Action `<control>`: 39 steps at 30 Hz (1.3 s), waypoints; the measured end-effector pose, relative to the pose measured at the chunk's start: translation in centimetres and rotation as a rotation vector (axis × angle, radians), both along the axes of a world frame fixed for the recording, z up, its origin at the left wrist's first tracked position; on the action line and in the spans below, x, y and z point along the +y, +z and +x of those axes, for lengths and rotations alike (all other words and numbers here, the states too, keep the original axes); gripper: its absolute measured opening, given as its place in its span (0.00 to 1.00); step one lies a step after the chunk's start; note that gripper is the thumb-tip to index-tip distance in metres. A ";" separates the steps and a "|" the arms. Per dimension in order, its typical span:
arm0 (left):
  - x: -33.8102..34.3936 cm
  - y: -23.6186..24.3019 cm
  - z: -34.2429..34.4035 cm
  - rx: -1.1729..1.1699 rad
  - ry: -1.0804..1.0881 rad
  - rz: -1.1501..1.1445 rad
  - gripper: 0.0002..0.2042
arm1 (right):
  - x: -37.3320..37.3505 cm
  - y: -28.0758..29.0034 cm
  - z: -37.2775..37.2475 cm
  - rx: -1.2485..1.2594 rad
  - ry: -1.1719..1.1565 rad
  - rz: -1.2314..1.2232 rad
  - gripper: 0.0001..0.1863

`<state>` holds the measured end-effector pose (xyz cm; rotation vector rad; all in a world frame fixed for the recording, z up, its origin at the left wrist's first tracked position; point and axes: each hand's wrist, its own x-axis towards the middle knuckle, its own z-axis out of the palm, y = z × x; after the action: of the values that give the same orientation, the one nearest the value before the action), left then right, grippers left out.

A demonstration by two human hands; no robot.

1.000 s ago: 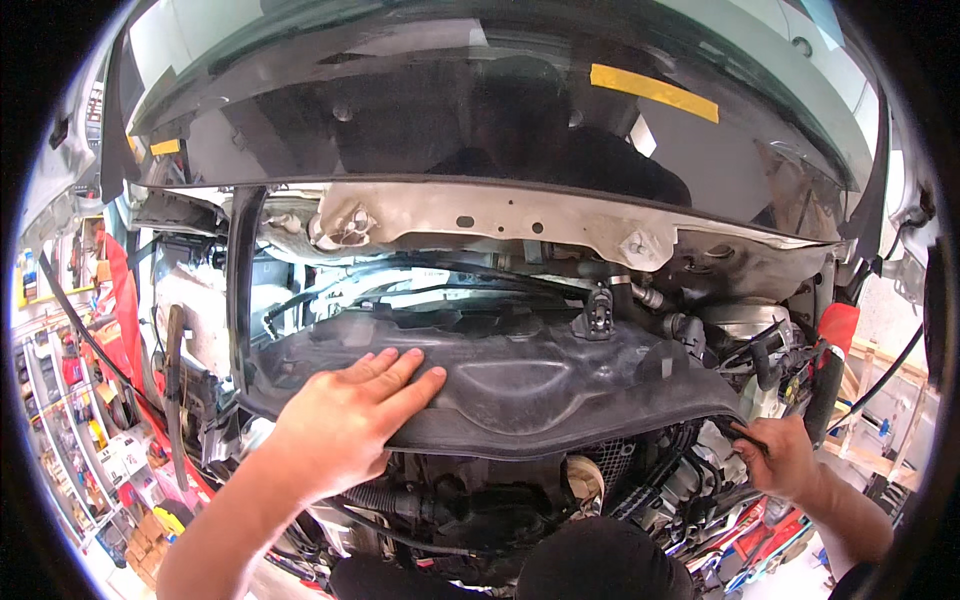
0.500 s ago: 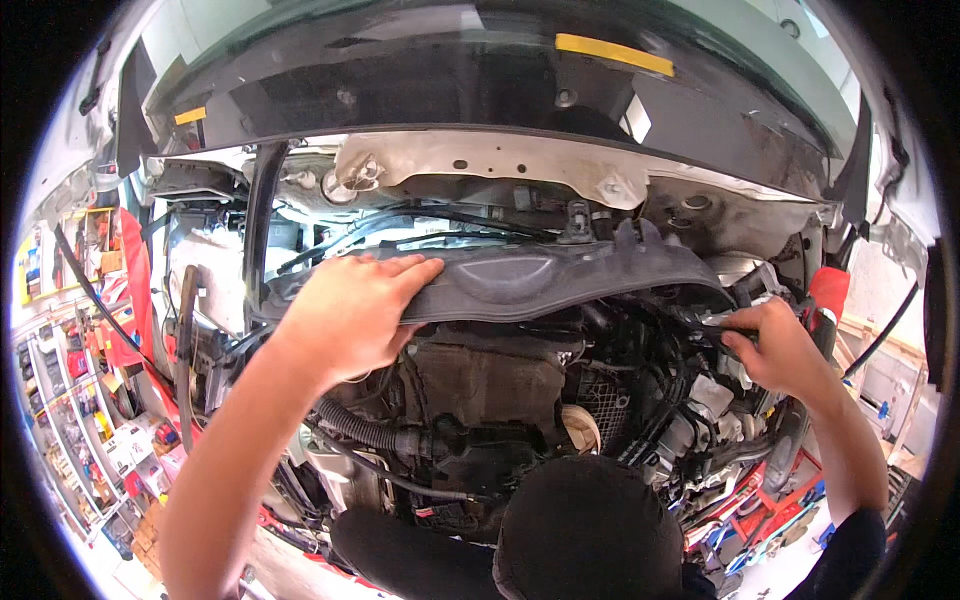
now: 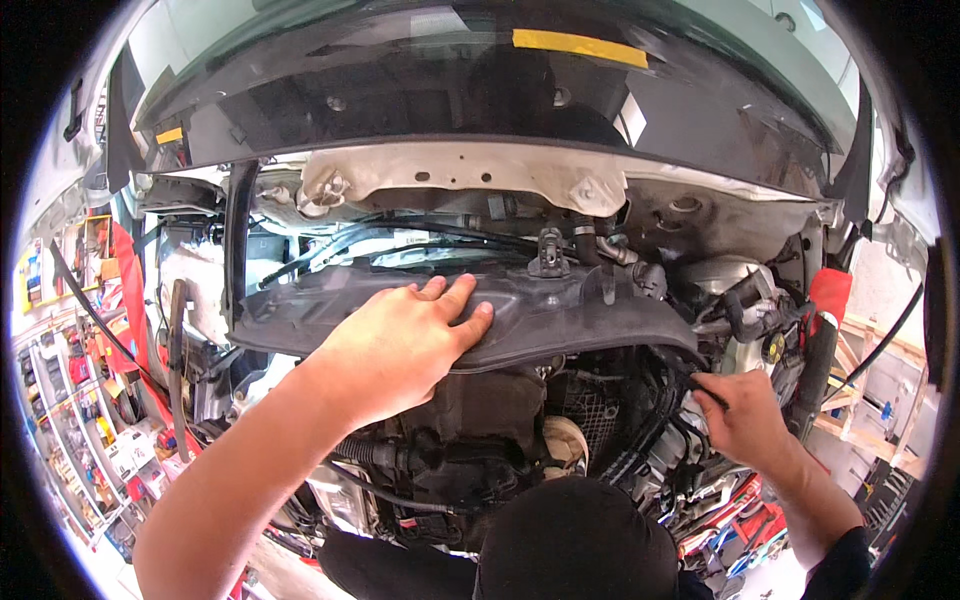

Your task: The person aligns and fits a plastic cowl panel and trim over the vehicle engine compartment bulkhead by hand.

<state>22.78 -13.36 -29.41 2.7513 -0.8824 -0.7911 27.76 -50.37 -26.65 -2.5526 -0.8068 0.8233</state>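
Dark right sleeve [image 3: 840, 560], bare forearms [image 3: 255, 455], bare hands [image 3: 745, 418]

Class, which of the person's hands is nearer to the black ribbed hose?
The left. The left hand rests on the black panel, just above the ribbed hose in the picture; the right hand is well off to the hose's right.

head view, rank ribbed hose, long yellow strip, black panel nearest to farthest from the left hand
1. Black panel: under the left hand, touching it.
2. Ribbed hose: below the hand in view.
3. Long yellow strip: upper right, on the dark glass.
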 end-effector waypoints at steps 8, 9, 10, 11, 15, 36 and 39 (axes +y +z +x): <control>-1.0 -1.1 -0.3 -0.050 0.142 0.018 0.32 | 0.5 -0.3 2.8 -0.029 0.056 0.054 0.07; -1.4 -1.3 -0.5 -0.087 0.168 0.035 0.27 | 0.2 -0.3 2.6 -0.051 0.037 0.039 0.07; -1.7 -1.4 -0.9 -0.110 0.206 0.019 0.25 | 0.0 -0.2 2.2 -0.073 0.016 0.021 0.07; -2.1 -1.1 -1.1 -0.114 0.243 0.045 0.26 | -0.3 -0.4 1.8 -0.081 0.029 -0.012 0.07; -2.4 -0.8 -1.6 -0.095 0.447 -0.026 0.43 | 0.2 -0.3 1.6 -0.083 -0.021 -0.038 0.07; -0.2 -1.0 2.4 -0.038 0.167 -0.026 0.22 | 1.7 1.1 5.4 -0.030 0.043 -0.179 0.07; -0.1 -1.5 0.6 -0.122 0.221 -0.056 0.24 | 1.8 0.3 3.3 -0.070 0.077 -0.125 0.07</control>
<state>23.35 -13.49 -30.86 2.8074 -0.5940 -0.5564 31.04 -48.58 -26.34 -2.6882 -0.9064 0.8368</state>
